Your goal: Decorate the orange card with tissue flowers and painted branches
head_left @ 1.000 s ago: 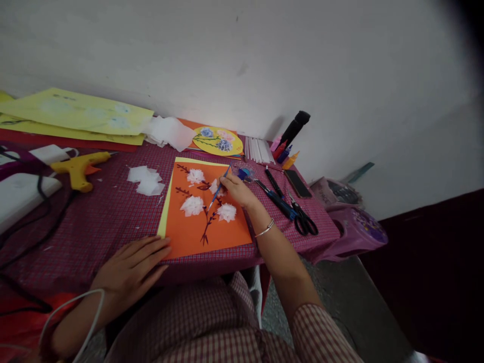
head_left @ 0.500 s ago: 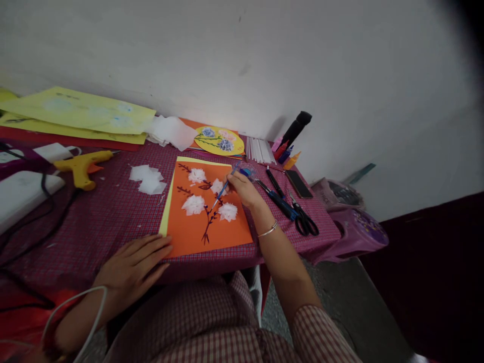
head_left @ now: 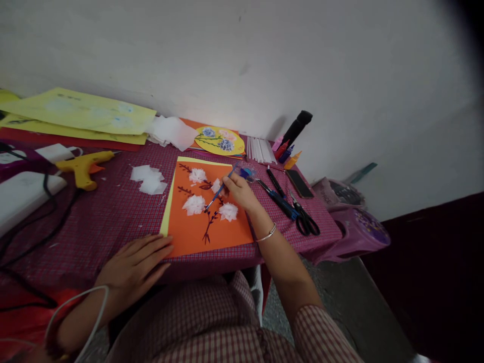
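An orange sheet of paper lies on the table over a yellow sheet. Several white paper flowers sit on it among dark painted stems. My right hand is closed around a thin blue paintbrush, whose tip meets the stem beside the lower left flower. Flat and with fingers stretched, my left hand rests on the lower left corner of the orange sheet. Just beyond my right hand is a clear palette with blue paint in it.
White tissue pieces and a yellow glue gun lie to the left. On the right are a utility knife, scissors, a phone and paint tubes. Glue sticks lie near the wall.
My right hand has shifted slightly left, and the brush tip has moved left toward the lower left flower. My left hand stays on the paper's corner.
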Tool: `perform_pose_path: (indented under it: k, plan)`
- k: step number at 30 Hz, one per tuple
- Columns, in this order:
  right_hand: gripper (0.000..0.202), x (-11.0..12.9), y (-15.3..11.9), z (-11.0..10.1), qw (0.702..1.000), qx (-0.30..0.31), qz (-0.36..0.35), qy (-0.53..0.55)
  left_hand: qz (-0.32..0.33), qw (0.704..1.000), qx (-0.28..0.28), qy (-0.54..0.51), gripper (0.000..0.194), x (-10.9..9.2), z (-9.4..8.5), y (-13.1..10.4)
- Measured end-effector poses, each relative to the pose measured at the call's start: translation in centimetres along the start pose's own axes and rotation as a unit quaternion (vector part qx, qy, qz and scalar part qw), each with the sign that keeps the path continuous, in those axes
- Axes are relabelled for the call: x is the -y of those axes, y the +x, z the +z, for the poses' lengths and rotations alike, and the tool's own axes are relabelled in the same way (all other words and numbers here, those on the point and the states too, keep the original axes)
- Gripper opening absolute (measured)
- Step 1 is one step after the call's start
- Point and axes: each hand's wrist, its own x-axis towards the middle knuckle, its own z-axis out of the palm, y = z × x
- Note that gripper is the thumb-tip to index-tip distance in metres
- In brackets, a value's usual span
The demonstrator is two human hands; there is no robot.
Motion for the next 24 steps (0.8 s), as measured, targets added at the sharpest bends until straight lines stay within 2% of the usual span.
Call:
perform_pose_path:
  k: [4,8,14,20,24]
  plan:
    - [0.048,0.6,-1.6,-0.1,0.999,-0.036,-0.017,-0.030,-0.006,1.000,-0.002,-0.011,0.029,0.0,-0.1,-0.1]
    - [0.037,1.0,-4.7,-0.2,0.992,-0.080,-0.051,-0.083,-0.005,1.000,0.004,-0.018,0.030,0.0,-0.1,-0.2]
    - [0.027,0.8,-8.9,0.8,0.979,-0.133,-0.097,-0.117,0.008,1.000,-0.012,-0.001,0.028,-0.2,-0.5,0.3]
    - [0.020,-0.1,-9.9,1.3,0.971,-0.163,-0.129,-0.118,0.005,1.000,-0.014,0.001,0.028,-0.2,-0.4,0.3]
    - [0.023,-0.6,-10.0,1.3,0.972,-0.147,-0.113,-0.145,-0.008,1.000,-0.010,-0.020,0.030,0.0,-0.1,-0.2]
